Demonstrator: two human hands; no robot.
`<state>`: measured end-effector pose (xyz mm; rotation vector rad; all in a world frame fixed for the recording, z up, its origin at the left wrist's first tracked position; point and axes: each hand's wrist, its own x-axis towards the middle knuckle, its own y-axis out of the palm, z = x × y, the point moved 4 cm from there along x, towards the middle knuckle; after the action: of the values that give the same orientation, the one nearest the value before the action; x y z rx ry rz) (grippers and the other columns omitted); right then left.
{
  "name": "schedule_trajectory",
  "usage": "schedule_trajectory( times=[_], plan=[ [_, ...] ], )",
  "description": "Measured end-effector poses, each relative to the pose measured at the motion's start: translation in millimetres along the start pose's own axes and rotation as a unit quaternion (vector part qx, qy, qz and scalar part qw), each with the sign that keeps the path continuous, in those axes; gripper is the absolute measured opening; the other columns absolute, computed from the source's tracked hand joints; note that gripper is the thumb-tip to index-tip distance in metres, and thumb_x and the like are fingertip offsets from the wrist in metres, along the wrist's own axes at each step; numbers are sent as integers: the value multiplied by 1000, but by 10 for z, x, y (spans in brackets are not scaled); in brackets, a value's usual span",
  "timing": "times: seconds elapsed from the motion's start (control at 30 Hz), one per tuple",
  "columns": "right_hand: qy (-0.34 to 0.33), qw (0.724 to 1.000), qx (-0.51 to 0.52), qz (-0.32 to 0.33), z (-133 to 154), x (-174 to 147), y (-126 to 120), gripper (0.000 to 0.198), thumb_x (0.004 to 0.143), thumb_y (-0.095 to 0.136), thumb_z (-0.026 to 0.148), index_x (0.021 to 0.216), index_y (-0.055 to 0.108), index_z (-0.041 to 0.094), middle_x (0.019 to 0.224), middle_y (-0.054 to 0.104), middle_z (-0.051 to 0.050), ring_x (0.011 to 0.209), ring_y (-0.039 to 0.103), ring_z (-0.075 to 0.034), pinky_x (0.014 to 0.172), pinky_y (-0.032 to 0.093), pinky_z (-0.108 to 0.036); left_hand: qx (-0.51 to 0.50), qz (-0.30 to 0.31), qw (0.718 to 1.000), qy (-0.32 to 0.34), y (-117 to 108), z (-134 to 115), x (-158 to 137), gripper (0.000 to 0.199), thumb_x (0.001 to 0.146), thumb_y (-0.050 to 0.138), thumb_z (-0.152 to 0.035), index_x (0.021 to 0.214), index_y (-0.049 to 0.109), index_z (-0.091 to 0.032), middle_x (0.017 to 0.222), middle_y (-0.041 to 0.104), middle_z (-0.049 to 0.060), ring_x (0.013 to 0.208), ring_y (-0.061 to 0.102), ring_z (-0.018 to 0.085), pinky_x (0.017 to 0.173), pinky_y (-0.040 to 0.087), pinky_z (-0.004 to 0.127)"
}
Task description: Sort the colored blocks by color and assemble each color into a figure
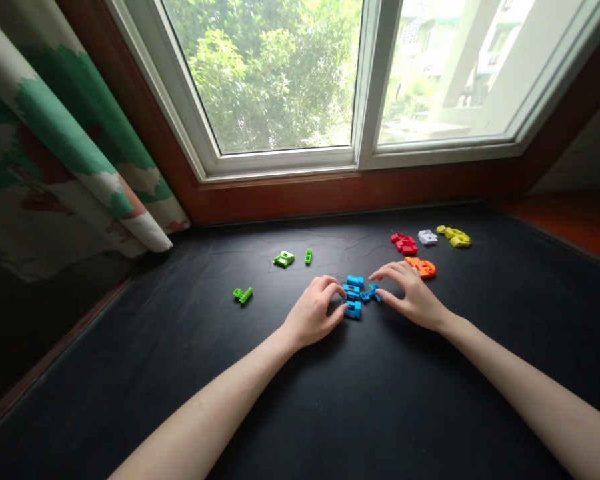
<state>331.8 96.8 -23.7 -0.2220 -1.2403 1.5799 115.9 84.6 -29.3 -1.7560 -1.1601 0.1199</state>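
Note:
A cluster of small blue plastic pieces lies on the black table between my two hands. At the left ends of the middle blue piece (351,291) and the lower blue piece (353,309), my left hand (316,310) has its fingers curved, thumb and forefinger apart. Another blue piece (355,281) lies just above them. My right hand (411,295) is spread, with the thumb at or very close to a thin, branched blue piece (371,293). The forefinger stays apart from it. Whether either hand presses on a piece, I cannot tell.
Green pieces lie to the left: a blocky green piece (284,259), a small green bar (309,256) and a branched green piece (243,295). Beyond my right hand are orange (421,268), red (405,243), white (427,237) and yellow pieces (455,236). A window (280,161) borders the table's (300,407) far side.

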Motion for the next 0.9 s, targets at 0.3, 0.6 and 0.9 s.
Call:
schedule_trajectory(
  times=[0.3, 0.6, 0.9],
  plan=[
    [1, 993, 70, 94, -114, -10, 24, 26, 81, 64, 29, 107, 64, 22, 107, 67, -8, 103, 60, -26, 91, 49, -42, 52, 28, 998, 15, 39, -2, -1, 28, 79, 73, -30, 102, 60, -21, 112, 58, 7, 104, 54, 25, 93, 49, 40],
    [-13, 989, 99, 110, -69, 7, 14, 22, 85, 64, 40, 100, 68, 24, 106, 67, -7, 103, 60, -25, 92, 49, -42, 54, 17, 998, 19, 46, 22, -15, 27, 78, 75, -27, 100, 62, -22, 117, 56, 9, 108, 54, 25, 94, 50, 42],
    [59, 994, 69, 57, -223, 15, 14, 35, 90, 53, 52, 78, 71, 24, 94, 68, -8, 94, 62, -27, 86, 50, -43, 25, 31, 999, 32, 81, 40, -3, 21, 84, 71, -28, 100, 59, -22, 129, 60, 8, 121, 55, 25, 101, 47, 44]
  ],
)
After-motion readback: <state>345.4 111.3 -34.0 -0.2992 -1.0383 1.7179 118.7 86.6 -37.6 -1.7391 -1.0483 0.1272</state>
